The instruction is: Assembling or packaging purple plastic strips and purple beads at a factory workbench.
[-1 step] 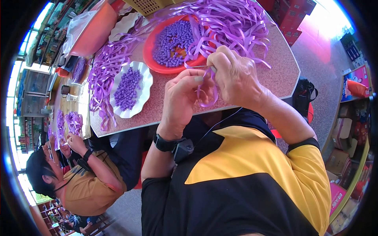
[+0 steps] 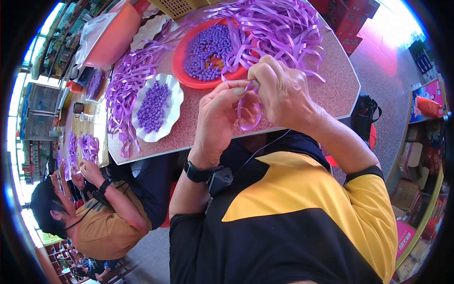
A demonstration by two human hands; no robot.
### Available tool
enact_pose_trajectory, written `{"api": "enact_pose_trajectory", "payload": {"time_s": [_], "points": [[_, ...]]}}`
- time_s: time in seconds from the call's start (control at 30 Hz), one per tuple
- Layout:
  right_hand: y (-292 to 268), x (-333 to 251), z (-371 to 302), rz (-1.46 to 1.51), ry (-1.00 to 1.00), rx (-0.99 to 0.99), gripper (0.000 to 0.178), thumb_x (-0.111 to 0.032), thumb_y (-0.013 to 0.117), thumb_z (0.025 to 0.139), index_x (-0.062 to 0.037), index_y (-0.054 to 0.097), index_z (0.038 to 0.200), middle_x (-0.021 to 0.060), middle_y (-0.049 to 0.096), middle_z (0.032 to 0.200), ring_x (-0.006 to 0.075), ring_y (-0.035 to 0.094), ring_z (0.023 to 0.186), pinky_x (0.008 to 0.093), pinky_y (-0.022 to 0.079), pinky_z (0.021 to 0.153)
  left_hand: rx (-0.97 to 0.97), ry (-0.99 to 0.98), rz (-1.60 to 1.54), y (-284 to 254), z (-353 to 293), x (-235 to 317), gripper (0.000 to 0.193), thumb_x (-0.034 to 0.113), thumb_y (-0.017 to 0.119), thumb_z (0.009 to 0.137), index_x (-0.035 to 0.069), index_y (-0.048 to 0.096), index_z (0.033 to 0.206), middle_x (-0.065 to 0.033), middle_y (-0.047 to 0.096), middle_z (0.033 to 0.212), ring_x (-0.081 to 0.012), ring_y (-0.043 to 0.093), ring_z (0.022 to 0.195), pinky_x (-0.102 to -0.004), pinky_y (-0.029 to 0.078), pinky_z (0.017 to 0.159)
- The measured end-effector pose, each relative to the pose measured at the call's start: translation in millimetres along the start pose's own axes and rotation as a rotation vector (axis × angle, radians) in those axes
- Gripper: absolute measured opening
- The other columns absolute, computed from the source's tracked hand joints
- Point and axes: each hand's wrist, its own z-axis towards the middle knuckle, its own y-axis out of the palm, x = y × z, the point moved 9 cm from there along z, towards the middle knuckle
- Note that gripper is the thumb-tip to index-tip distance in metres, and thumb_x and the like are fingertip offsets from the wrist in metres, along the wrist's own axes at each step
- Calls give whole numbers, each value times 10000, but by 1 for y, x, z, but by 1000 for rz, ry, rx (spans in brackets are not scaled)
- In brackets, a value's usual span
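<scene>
Over the table's near edge, my left hand (image 2: 216, 116) and my right hand (image 2: 284, 91) meet fingertip to fingertip. A narrow purple ribbon (image 2: 250, 127) hangs from them in a small loop, pinched between my left thumb and forefinger. My right fingers are closed on the ribbon's upper part and on a thin, needle-like rod that reaches toward my left forefinger; its ends are hidden. Just beyond lies a round red tray (image 2: 178, 66) of purple beads (image 2: 205, 49). A white scalloped dish (image 2: 176, 102) of purple beads stands left of my left hand.
Purple ribbons (image 2: 288, 35) heap at the table's far right, and more ribbons (image 2: 125, 90) spread along the left. Behind stand a yellow basket (image 2: 177, 7) and an orange-red tub (image 2: 113, 35). A co-worker (image 2: 106, 213) sits at left, hands on purple strands. Red boxes (image 2: 352, 21) are stacked at far right.
My left thumb and forefinger have shifted slightly toward my right fingers. The hanging ribbon loop has turned a little and looks narrower. My right hand has barely moved.
</scene>
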Motion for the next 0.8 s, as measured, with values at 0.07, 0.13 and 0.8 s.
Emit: {"api": "enact_pose_trajectory", "payload": {"time_s": [0.07,0.13,0.8], "points": [[-1,-3,1,11,-2,-8,261,39,625,775,-39,525,1003,121,537,861,332,596,725,411,448,552,-5,11,-17,7,0,3,193,127,623,929,-20,627,1055,-33,592,762,-78,481,570,-213,350,449],[-3,-4,2,7,-6,2,255,35,626,780,-41,526,1002,121,540,861,334,596,723,412,449,555,-14,20,-33,6,2,4,206,124,620,941,-23,623,1084,-26,587,764,-68,468,574,-210,337,452],[-19,18,-2,89,24,-190,282,64,631,808,-77,656,1051,119,617,854,317,622,753,391,493,637,28,69,33,-15,0,7,122,59,654,891,-36,659,967,25,474,645,-45,372,508,-207,273,431]]}}
